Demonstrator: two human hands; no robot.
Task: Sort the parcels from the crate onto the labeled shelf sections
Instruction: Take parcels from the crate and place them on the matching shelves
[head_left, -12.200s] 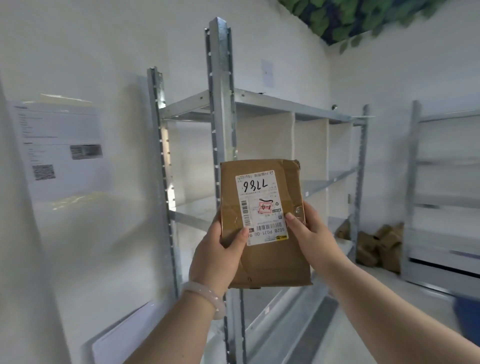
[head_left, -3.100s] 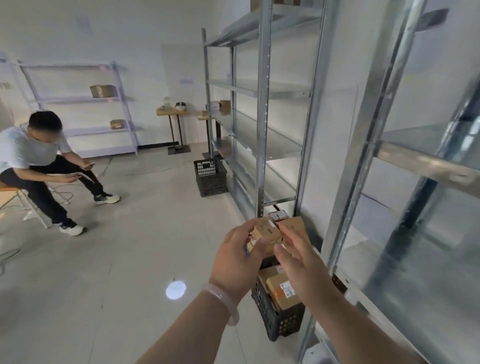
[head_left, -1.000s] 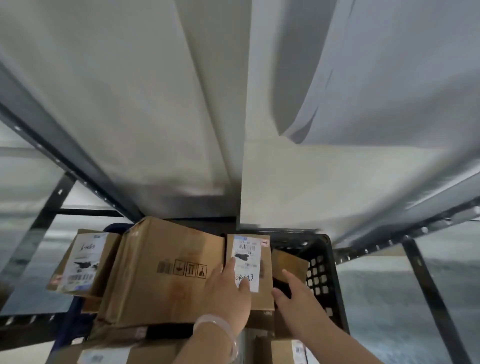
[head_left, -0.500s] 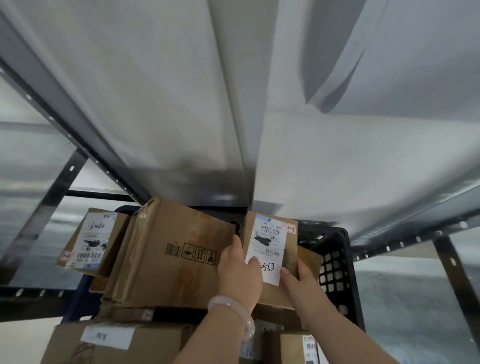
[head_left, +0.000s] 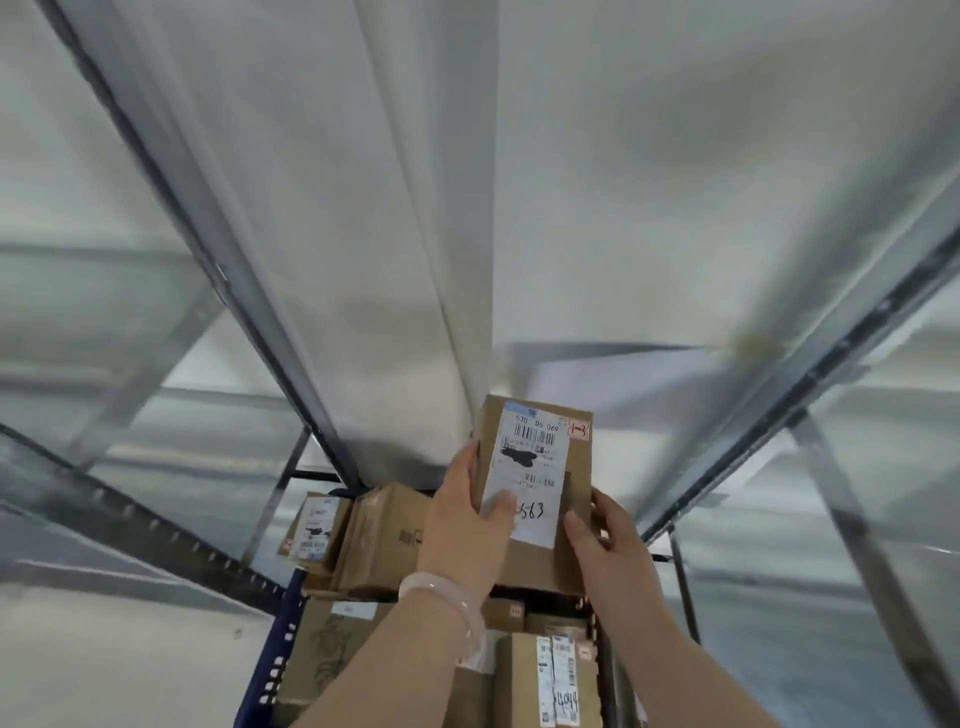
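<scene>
Smooth white wall panels (head_left: 675, 182) fill the upper view, blurred and lit softly and evenly. Grey galvanised steel shelving uprights (head_left: 810, 395) with punched holes cross them on a slant at left and right. A darker perforated steel rail (head_left: 156, 530) runs at lower left, and below it lies a pale matte floor (head_left: 104, 654).

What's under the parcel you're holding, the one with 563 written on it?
Under the held parcel, more brown parcels lie in the crate, the nearest labelled 4044. The parcel, the left hand and the right hand hide what sits directly beneath.
</scene>
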